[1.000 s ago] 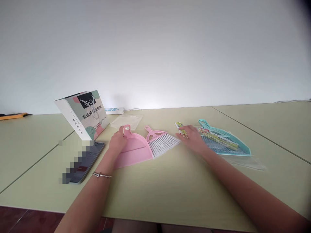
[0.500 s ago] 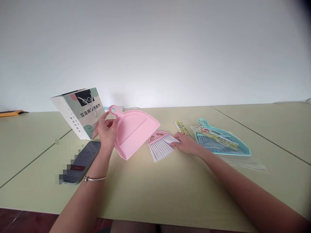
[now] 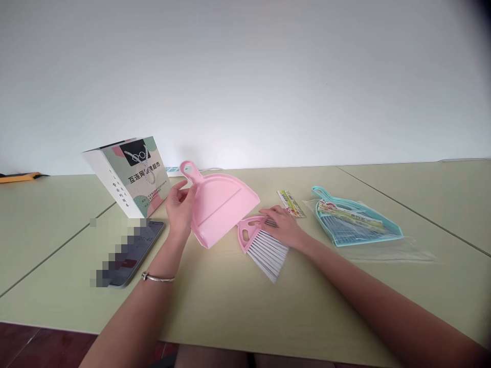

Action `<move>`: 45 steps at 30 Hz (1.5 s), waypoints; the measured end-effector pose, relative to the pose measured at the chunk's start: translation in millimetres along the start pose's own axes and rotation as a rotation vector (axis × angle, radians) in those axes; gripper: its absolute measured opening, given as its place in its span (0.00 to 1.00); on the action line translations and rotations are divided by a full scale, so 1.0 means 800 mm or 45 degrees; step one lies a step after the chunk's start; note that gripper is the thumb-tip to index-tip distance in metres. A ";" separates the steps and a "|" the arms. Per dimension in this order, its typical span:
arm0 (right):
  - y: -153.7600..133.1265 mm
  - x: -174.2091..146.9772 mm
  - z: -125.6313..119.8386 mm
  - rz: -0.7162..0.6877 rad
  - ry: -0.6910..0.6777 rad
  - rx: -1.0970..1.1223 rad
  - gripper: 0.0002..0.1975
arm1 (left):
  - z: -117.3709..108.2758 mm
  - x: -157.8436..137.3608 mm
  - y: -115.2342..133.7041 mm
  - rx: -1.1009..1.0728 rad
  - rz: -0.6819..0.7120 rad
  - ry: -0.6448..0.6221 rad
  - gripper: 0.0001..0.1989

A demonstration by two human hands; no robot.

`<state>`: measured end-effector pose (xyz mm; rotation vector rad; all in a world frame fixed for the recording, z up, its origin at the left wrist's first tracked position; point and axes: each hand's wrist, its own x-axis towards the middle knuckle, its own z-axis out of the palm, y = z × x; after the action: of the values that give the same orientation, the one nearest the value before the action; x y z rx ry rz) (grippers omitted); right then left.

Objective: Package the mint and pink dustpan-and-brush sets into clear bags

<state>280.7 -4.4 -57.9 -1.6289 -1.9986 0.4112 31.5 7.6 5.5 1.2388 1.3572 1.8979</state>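
Note:
With my left hand [image 3: 181, 207] I hold the pink dustpan [image 3: 222, 202] by its left edge near the handle, fingers closed. The pan is tilted, its ringed handle pointing up and left. My right hand [image 3: 284, 225] grips the upper right end of a pink hand brush [image 3: 251, 232], covering part of it. The brush's white bristles [image 3: 270, 255] fan toward me over the table, to the right of the pan's lower edge. Just beyond my right hand lies a printed cardboard label [image 3: 291, 203].
A turquoise dustpan [image 3: 333, 240] with its brush and label lies in clear plastic wrap [image 3: 406, 251] at the right. On the left stand a paper gift bag [image 3: 149, 179] and, nearer me, a phone [image 3: 138, 250]. An orange object [image 3: 19, 178] rests at the far left edge.
The brush has turned, its bristles now pointing lower right, and my right hand has shifted onto its upper end. My left hand and the pink dustpan have moved slightly right in view.

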 end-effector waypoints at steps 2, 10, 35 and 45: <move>-0.003 0.000 0.007 0.008 -0.036 -0.031 0.17 | 0.001 0.000 0.000 -0.068 -0.094 0.029 0.21; 0.005 -0.005 -0.023 0.065 -0.163 0.224 0.07 | -0.008 0.014 -0.003 -0.328 0.046 0.524 0.13; -0.036 -0.027 -0.043 -0.379 0.057 -0.503 0.11 | -0.008 0.019 -0.009 -0.437 0.064 0.522 0.14; -0.021 -0.028 -0.047 -0.440 0.553 -0.141 0.11 | -0.010 0.018 -0.012 -0.277 0.088 0.411 0.16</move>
<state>291.4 -33.2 -22.7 -1.2609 -1.9300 -0.1724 16.3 19.1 1.7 0.9124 1.2291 2.3002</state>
